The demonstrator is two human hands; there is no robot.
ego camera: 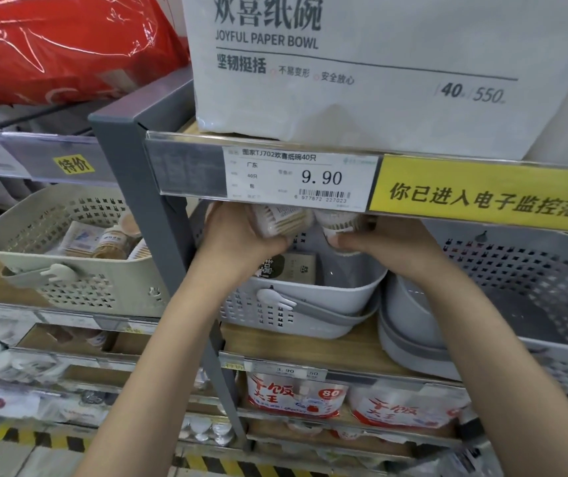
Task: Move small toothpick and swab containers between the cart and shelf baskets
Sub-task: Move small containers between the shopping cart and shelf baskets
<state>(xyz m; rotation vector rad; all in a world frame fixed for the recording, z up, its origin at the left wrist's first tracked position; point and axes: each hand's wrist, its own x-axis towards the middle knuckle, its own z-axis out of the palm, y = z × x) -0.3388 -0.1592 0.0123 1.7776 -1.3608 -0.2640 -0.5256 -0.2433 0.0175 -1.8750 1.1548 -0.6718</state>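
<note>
Left hand curled round a swab tub; right hand pinching a second tub. Both held above the grey basket, tucked just beneath the price rail. Could catch that rail and drop.

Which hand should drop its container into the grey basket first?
Probably left. The left hand holds its swab container over the grey basket's open middle; the right hand with its container sits nearer the basket's right wall.
</note>
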